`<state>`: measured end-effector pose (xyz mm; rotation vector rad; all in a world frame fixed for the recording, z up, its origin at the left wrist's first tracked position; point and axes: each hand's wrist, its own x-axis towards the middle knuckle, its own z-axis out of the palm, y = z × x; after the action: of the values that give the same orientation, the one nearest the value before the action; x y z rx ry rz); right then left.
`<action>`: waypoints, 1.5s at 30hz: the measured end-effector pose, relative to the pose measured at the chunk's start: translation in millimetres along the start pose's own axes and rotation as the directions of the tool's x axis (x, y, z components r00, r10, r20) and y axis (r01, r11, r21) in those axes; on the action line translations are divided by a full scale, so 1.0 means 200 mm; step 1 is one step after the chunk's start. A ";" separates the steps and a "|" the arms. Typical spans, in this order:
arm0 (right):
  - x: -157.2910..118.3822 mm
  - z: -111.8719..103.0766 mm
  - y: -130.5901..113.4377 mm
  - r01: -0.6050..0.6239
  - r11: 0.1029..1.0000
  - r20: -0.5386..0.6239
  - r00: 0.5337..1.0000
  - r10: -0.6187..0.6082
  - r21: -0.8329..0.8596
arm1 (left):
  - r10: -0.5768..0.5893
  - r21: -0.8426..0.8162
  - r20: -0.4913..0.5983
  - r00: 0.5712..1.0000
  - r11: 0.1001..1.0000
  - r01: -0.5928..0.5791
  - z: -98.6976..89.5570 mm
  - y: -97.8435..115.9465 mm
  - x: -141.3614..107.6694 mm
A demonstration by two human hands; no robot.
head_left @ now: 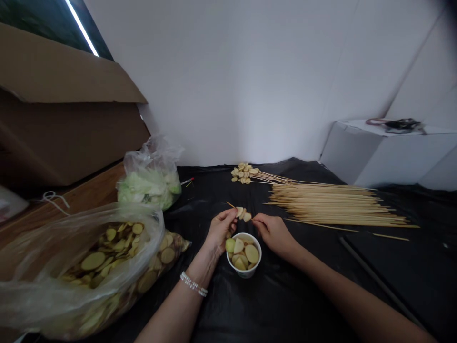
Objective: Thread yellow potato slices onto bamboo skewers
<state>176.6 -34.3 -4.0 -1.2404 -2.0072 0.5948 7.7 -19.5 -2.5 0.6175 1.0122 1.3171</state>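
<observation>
Pale potato slices (244,214) sit threaded on a thin wooden skewer between my two hands. My left hand (222,229) is closed, its fingers pinching the slices near the skewer's left end, which sticks out past them. My right hand (273,232) is closed around the skewer just right of the slices. Below and between the hands stands a white cup (244,273) filled with potato slices (252,254). Behind the hands lie loaded skewers with bunched slices (243,172), their sticks pointing right. A wide pile of bare skewers (335,205) lies to the right.
An open plastic bag (153,223) of potato slices fills the near left. Behind it stands a bag of pale green vegetables (148,188), with a red-and-white pen (187,181) beside it. A cardboard box (67,138) is at the far left, a white box (357,152) at the back right.
</observation>
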 end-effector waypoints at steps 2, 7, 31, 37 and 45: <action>0.00 0.00 0.00 -0.007 1.000 -0.001 1.000 0.007 0.015 | -0.033 0.018 0.043 0.999 0.999 0.033 0.00 0.00 0.00; 0.00 -0.01 -0.01 0.000 0.999 0.026 1.000 -0.001 0.033 | -0.084 0.085 0.171 0.982 0.994 0.071 -0.01 0.00 -0.01; 0.00 -0.03 -0.03 -0.022 0.997 0.007 1.000 0.021 0.079 | -0.064 0.185 0.134 0.989 0.982 0.038 0.01 -0.05 -0.01; 0.01 -0.03 -0.02 -0.034 0.994 0.019 0.999 0.033 0.100 | -0.114 0.208 0.179 0.977 0.975 0.075 0.00 -0.05 -0.01; 0.02 -0.05 -0.03 -0.098 0.981 0.065 0.994 0.089 0.165 | -0.148 0.159 0.214 0.965 0.980 0.115 0.00 -0.03 -0.02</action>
<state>179.7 -33.5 7.6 -1.2323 -1.9098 0.8365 10.9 -25.1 -5.8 0.7783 0.9507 1.0363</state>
